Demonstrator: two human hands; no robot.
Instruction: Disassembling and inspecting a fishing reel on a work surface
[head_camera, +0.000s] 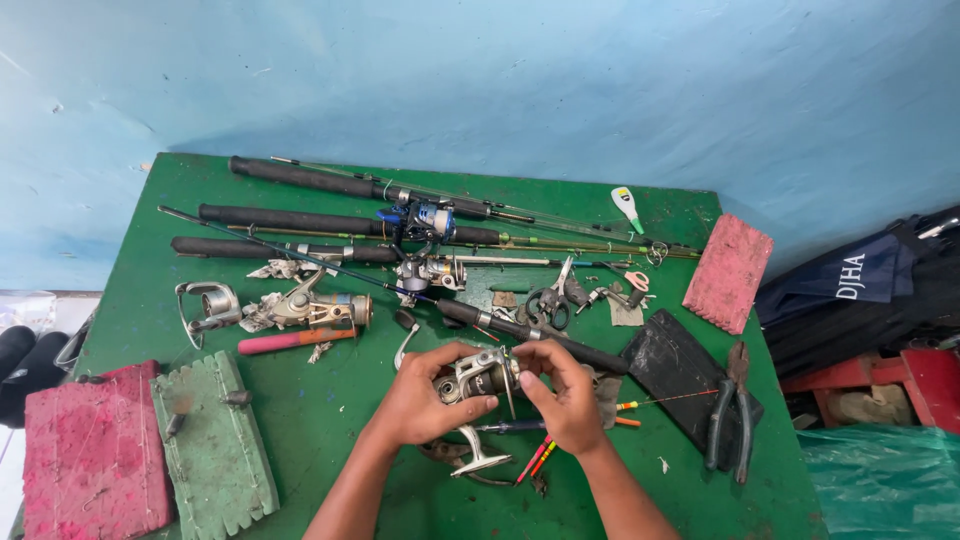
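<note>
I hold a silver spinning reel (482, 378) just above the green table (330, 400) near its front edge. My left hand (425, 400) wraps the reel's body from the left. My right hand (562, 390) pinches the reel's front end, by the spool, from the right. The reel's foot (478, 458) hangs below my hands. Under them lie a dark pen-like tool (505, 427) and slim orange and pink floats (540, 458).
Three black-handled fishing rods (300, 220) lie across the back of the table with reels (425, 218) on them. Loose reels (310, 308), scissors (548, 300), pliers (730, 410), a black foam pad (675, 365), pink foam blocks (728, 272) and a green foam block (212, 435) surround my hands.
</note>
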